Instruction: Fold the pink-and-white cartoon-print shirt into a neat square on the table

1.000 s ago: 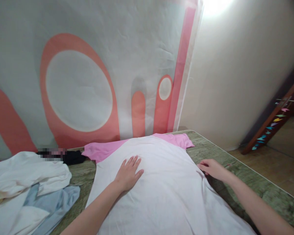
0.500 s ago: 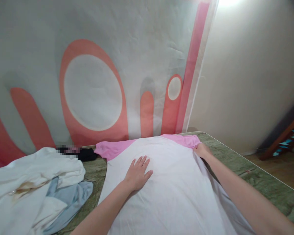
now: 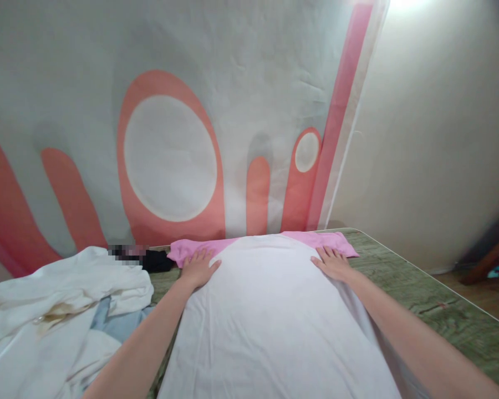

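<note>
A white shirt with pink sleeves (image 3: 270, 310) lies spread over the table, its collar end toward the wall. My left hand (image 3: 198, 269) rests flat with fingers apart where the left pink sleeve meets the white body. On the other side, my right hand (image 3: 334, 265) lies open, its fingers spread on the right sleeve and the white cloth below it. Neither hand grips the fabric. Some creases run down the white body, and its lower end passes out of view at the bottom.
Left of the shirt is a heap of white clothes (image 3: 66, 293) with a light blue garment (image 3: 122, 324) under it. A black item (image 3: 157, 261) sits behind, partly pixelated. The wood-patterned table (image 3: 416, 288) meets a wall with a printed banner (image 3: 241, 83).
My left hand has slid from the shirt's middle to the left sleeve seam. My right hand has let go of the right sleeve's edge and flattened on the cloth. The view has shifted slightly left.
</note>
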A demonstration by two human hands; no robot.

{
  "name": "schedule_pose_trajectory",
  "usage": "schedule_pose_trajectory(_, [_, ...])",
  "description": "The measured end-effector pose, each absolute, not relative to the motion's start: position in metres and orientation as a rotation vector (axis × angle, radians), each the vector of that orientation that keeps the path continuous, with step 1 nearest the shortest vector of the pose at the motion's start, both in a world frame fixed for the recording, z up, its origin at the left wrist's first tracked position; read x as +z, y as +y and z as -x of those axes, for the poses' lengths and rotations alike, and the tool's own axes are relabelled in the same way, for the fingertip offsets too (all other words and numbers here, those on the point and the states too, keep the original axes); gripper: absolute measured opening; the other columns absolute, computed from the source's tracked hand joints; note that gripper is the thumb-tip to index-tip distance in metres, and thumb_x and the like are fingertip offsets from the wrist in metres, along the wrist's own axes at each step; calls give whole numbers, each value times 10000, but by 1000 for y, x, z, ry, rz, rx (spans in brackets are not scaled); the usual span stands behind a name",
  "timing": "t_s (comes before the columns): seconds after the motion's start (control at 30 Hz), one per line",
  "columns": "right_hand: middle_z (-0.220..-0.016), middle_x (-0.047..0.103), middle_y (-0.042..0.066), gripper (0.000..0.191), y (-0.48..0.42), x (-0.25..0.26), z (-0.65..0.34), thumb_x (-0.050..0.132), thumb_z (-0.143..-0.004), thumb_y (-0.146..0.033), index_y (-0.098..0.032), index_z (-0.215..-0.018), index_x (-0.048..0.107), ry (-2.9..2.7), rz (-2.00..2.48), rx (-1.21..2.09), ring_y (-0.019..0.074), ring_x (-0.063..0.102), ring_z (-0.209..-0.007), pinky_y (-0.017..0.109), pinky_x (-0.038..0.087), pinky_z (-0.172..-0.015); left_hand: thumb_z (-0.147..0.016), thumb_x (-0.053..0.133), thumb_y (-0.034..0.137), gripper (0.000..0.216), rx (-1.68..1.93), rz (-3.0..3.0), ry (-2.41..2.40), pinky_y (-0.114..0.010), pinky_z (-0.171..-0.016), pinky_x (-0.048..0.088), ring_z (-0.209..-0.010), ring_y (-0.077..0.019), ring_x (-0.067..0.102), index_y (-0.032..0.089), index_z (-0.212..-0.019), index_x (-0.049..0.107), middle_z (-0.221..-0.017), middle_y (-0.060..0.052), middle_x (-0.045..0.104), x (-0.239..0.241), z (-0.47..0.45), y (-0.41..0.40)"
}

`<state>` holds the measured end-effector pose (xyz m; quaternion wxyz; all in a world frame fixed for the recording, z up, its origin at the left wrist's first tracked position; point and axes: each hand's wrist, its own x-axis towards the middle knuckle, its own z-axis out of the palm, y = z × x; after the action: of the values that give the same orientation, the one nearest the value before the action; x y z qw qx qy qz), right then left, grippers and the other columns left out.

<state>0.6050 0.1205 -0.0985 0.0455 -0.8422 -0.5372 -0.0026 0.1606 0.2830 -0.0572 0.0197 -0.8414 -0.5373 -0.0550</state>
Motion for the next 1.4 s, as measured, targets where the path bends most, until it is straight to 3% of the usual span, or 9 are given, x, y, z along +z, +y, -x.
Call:
schedule_pose_trajectory(0.13, [-1446, 277, 97, 678, 130, -96, -599, 201, -837, -642, -243, -1372, 319, -1713, 2507, -45, 334, 220, -1308, 527, 164, -1024, -818, 201, 674, 714, -146, 2538, -1774, -551, -1007, 150, -1324, -329, 173, 252, -1385, 297, -1459, -86, 227, -64, -138, 293])
schedule_pose_trajectory(0.33, [-1368, 395, 142, 482, 120, -76, -602, 375, -869, -370, -135, -1287, 414, -1513, 2267, -80, 247, 334, -1259, 374, 243, -1029, -854, 235, 603, 657, -168, 2474, -1712, -524, -1017, 153, -1307, -321, 227, 215, -1378, 313, -1431, -114, 288, -56, -132, 280])
schedule_pose_trajectory(0.53, [-943, 653, 122, 247, 35, -68, -634, 458, -800, -214, -110, -1005, 547, -1300, 2320, 230, 164, 623, -753, 248, 469, -666, -908, 271, 457, 534, -222, 2813, -1192, -458, -1052, 127, -1333, -257, 183, 203, -1377, 296, -1455, -97, 235, -39, -178, 208])
schedule_pose_trajectory(0.63, [-749, 643, 49, 139, -14, -66, -626, 465, -785, -244, -153, -848, 549, -1208, 2281, 581, 123, 578, -559, 213, 428, -498, -910, 255, 499, 527, -125, 3130, -783, -455, -1050, 158, -1333, -248, 189, 252, -1373, 295, -1463, -75, 218, -26, -218, 158])
schedule_pose_trajectory(0.73, [-617, 598, 14, 165, -47, -63, -607, 515, -748, -336, -175, -730, 551, -1271, 2277, 644, 130, 538, -529, 216, 387, -459, -898, 275, 532, 545, -84, 3276, -517, -475, -1048, 159, -1331, -267, 194, 263, -1371, 297, -1461, -76, 223, -19, -254, 120])
schedule_pose_trajectory(0.9, [-617, 604, 9, 194, -76, -61, -595, 631, -614, -346, -183, -697, 565, -1313, 2288, 584, 153, 541, -585, 233, 385, -514, -874, 219, 608, 625, -67, 3325, -413, -509, -1046, 133, -1337, -287, 160, 253, -1387, 270, -1469, -82, 193, -28, -283, 92])
schedule_pose_trajectory(1.1, [-654, 613, 14, 259, -99, -64, -619, 603, -643, -426, -177, -707, 569, -1278, 2094, 882, 159, 548, -625, 242, 398, -545, -878, 225, 600, 623, -94, 3283, -403, -504, -1056, 105, -1345, -281, 123, 257, -1398, 242, -1477, -65, 166, -32, -279, 90])
schedule_pose_trajectory(1.3, [-560, 517, -19, 346, -106, -62, -614, 570, -669, -524, -178, -665, 548, -1229, 2166, 894, 109, 438, -491, 212, 308, -404, -886, 249, 577, 633, -32, 3380, -107, -503, -1051, 162, -1334, -282, 174, 209, -1400, 231, -1461, -105, 210, -14, -277, 45])
schedule_pose_trajectory(1.4, [-549, 498, -37, 296, -117, -53, -604, 609, -647, -465, -182, -674, 527, -1265, 2202, 975, 89, 396, -457, 197, 267, -372, -898, 293, 527, 571, -13, 3388, 222, -506, -1038, 207, -1317, -288, 226, 212, -1375, 286, -1449, -101, 250, -23, -280, 7])
